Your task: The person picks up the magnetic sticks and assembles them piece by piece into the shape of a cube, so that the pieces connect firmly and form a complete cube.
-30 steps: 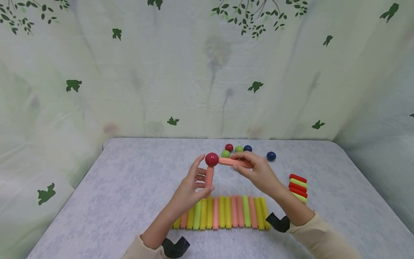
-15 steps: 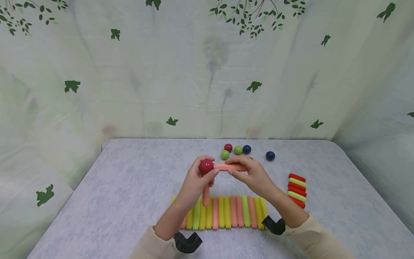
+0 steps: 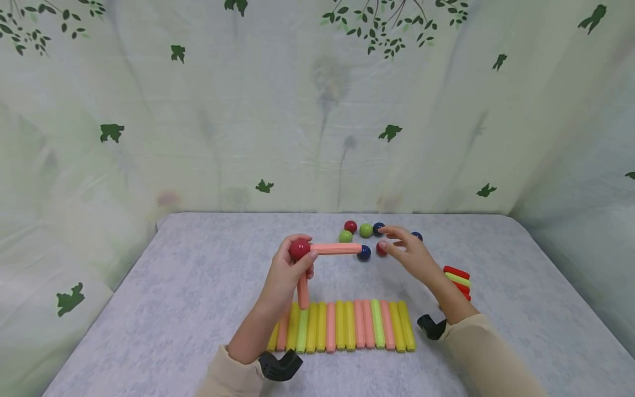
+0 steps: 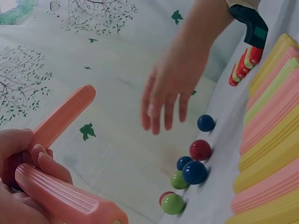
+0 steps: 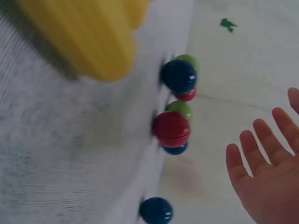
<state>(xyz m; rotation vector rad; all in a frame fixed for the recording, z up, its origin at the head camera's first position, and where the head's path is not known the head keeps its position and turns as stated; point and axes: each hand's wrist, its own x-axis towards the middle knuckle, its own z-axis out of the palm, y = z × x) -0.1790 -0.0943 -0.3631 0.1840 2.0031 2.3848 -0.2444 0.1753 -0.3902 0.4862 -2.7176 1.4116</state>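
In the head view my left hand (image 3: 283, 275) grips a red ball (image 3: 300, 250) that joins two pink ribbed sticks. One pink stick (image 3: 334, 248) points right, level above the table; the other pink stick (image 3: 303, 293) hangs down below the palm. The left wrist view has both sticks at lower left, the fingers partly hiding the ball. My right hand (image 3: 414, 259) is off the sticks, held in the air with nothing in it, fingers spread in the right wrist view. Closest to it in the head view are a red ball (image 3: 381, 249) and a blue ball (image 3: 364, 253).
More balls sit behind: a red ball (image 3: 350, 226), a green ball (image 3: 366, 230) and blue ones. A row of yellow, pink and green sticks (image 3: 369, 325) lies in front. Short red and green sticks (image 3: 456, 272) lie at right, partly behind the forearm. A leaf-printed cloth (image 3: 297, 110) hangs behind the table.
My right hand has let go of the level pink stick and moved right, toward the balls. My left hand has brought the joined ball and sticks leftward, after shifting its grip up around the ball.
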